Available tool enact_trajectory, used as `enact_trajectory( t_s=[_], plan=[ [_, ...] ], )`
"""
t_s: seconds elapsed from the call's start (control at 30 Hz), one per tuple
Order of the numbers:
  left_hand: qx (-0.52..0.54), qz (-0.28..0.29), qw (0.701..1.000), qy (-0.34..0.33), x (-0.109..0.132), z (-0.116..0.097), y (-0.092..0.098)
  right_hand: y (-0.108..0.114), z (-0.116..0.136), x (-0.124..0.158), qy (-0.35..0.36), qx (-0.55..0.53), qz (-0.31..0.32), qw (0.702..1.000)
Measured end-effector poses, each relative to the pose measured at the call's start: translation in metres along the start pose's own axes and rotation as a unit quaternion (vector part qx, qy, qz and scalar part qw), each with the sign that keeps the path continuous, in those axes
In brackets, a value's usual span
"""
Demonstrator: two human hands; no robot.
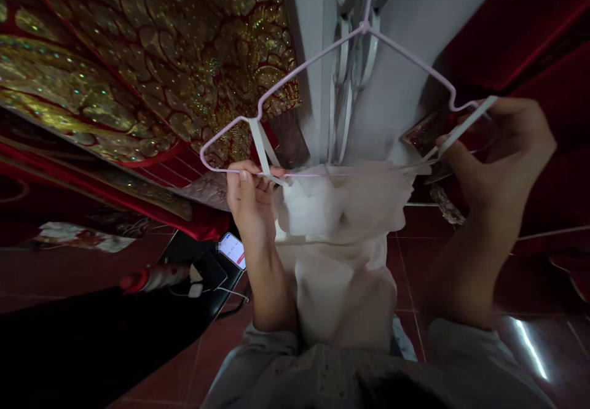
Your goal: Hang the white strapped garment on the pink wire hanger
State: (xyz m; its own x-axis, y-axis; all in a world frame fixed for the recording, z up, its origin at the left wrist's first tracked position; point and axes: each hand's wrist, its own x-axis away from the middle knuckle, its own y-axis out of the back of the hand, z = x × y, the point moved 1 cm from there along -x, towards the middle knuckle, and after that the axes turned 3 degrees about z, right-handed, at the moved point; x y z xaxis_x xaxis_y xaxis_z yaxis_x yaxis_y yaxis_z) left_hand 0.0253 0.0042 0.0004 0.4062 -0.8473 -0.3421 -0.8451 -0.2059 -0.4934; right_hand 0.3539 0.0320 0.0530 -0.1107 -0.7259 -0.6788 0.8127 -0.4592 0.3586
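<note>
A pale pink wire hanger (318, 59) hangs by its hook in front of a grey pillar (405, 77). A white, gauzy garment (341, 237) droops from the hanger's bottom bar. My left hand (251, 197) is closed on the bar's left end, pinching a white ribbon strap (262, 145) that runs up to the hanger's left notch. At the hanger's right shoulder, my right hand (498, 151) is closed on the other white strap (465, 125), stretched taut.
A red and gold sequined dress (138, 65) hangs at the upper left. More red fabric (530, 34) fills the right side. Below left, a phone (233, 249) lies lit on a dark surface, with a charger cable and a red-handled tool (147, 279). The floor is red tile (193, 366).
</note>
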Motion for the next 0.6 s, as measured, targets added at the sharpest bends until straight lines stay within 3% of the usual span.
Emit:
enact_trajectory(
  t_s=[0.13,0.23,0.3,0.33,0.4,0.47,0.53,0.6],
  plan=[
    [-0.013,-0.007,1.000,0.000,-0.002,0.003,0.001,-0.010,0.012,-0.009,0.064,0.056,-0.010,0.996],
    [-0.016,-0.005,1.000,-0.009,-0.002,0.005,0.002,-0.018,0.016,0.004,0.146,0.032,-0.152,0.977],
    [-0.021,-0.003,1.000,-0.014,-0.001,0.005,0.001,-0.025,0.024,0.022,0.161,0.014,-0.180,0.970],
    [-0.021,-0.002,1.000,-0.015,0.000,0.005,0.000,-0.031,0.028,0.032,0.142,0.008,-0.135,0.981],
    [-0.012,-0.007,1.000,-0.018,0.001,0.005,-0.001,-0.047,0.036,0.054,0.072,-0.007,0.044,0.996],
    [0.003,-0.019,1.000,-0.022,0.003,0.003,-0.003,-0.064,0.041,0.075,0.003,-0.025,0.181,0.983],
    [0.007,-0.024,0.999,-0.023,0.005,0.002,-0.003,-0.078,0.043,0.091,-0.028,-0.039,0.174,0.984],
    [-0.012,-0.020,1.000,-0.016,0.008,0.000,0.000,-0.088,0.042,0.098,-0.031,-0.050,0.110,0.992]
  ],
)
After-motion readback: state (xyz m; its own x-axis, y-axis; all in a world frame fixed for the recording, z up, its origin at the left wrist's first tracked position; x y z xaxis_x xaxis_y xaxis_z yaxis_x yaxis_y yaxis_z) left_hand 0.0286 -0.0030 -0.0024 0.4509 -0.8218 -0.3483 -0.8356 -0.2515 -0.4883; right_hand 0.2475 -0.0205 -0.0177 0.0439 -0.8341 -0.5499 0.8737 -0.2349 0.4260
